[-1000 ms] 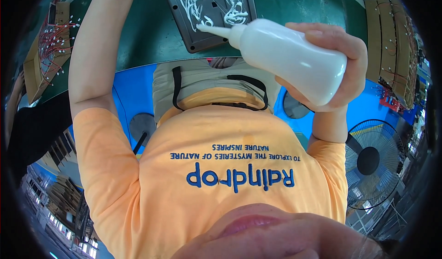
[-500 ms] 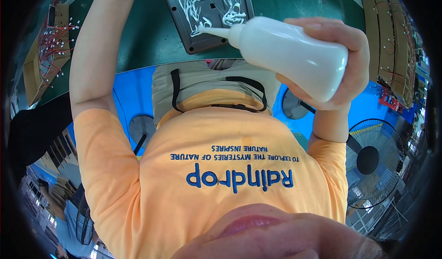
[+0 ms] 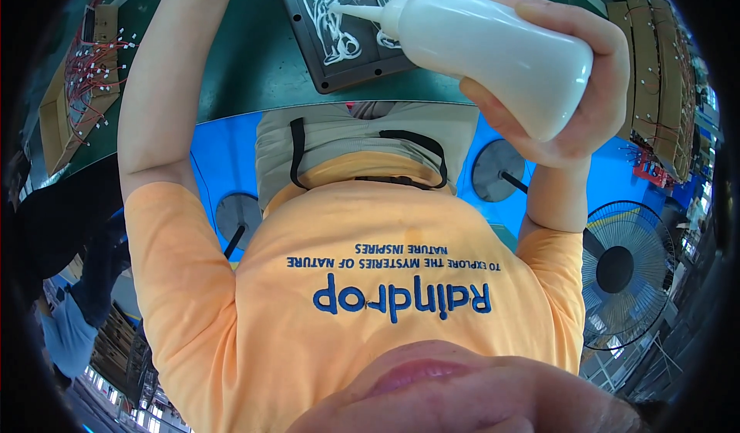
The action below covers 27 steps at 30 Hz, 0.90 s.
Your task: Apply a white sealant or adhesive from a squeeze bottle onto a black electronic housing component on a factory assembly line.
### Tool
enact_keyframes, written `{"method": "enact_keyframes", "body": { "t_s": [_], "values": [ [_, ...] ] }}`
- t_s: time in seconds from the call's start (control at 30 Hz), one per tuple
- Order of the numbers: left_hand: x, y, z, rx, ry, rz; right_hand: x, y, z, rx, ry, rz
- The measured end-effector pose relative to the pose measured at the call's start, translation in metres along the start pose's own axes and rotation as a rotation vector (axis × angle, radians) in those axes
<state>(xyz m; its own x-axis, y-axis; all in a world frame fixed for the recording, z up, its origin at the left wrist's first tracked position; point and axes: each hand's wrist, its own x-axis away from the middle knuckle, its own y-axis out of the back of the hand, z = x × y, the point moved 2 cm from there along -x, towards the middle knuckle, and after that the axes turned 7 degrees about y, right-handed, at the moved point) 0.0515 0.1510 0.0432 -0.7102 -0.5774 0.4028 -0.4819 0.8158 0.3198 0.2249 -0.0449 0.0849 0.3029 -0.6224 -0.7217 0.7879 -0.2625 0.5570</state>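
My right hand [image 3: 590, 86] is shut on a white squeeze bottle [image 3: 493, 48], held on its side and pointing left. Its nozzle tip hovers over a dark grey moulded plate [image 3: 343, 67] that lies on the green table [image 3: 231, 63] and carries white squiggles of paste. My left forearm [image 3: 166, 86] reaches up beside the plate; the hand itself is cut off at the top edge. My orange shirt fills the lower middle of the view.
A cardboard box of red-wired parts [image 3: 73, 78] sits at the table's left end. Cardboard boxes [image 3: 655, 55] line the right. Below on the blue floor are a standing fan [image 3: 617, 271] and two round stool bases [image 3: 497, 167]. A person in dark clothes [image 3: 65, 225] is at left.
My right hand and the bottle have moved up the picture, farther across the plate. The nozzle tip now sits over the plate's upper part. The left arm has barely shifted.
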Motion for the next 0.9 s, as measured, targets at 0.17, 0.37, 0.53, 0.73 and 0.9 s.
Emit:
{"method": "enact_keyframes", "body": {
  "t_s": [0.17, 0.37, 0.53, 0.73, 0.9],
  "values": [
    [-0.004, 0.002, 0.003, 0.033, 0.013, 0.038, -0.004, 0.007, 0.005, -0.051, -0.063, 0.068],
    [-0.009, 0.003, 0.009, 0.094, 0.009, 0.083, -0.006, -0.003, 0.006, -0.091, -0.017, 0.022],
    [-0.01, 0.004, 0.012, 0.11, 0.037, 0.084, 0.004, 0.014, 0.013, -0.012, -0.145, 0.12],
    [-0.007, 0.006, 0.015, 0.169, 0.087, 0.057, 0.011, 0.019, -0.004, -0.097, -0.254, 0.078],
    [-0.008, 0.002, 0.012, 0.181, 0.112, 0.075, 0.009, 0.006, -0.011, -0.072, -0.141, -0.088]
  ]
}}
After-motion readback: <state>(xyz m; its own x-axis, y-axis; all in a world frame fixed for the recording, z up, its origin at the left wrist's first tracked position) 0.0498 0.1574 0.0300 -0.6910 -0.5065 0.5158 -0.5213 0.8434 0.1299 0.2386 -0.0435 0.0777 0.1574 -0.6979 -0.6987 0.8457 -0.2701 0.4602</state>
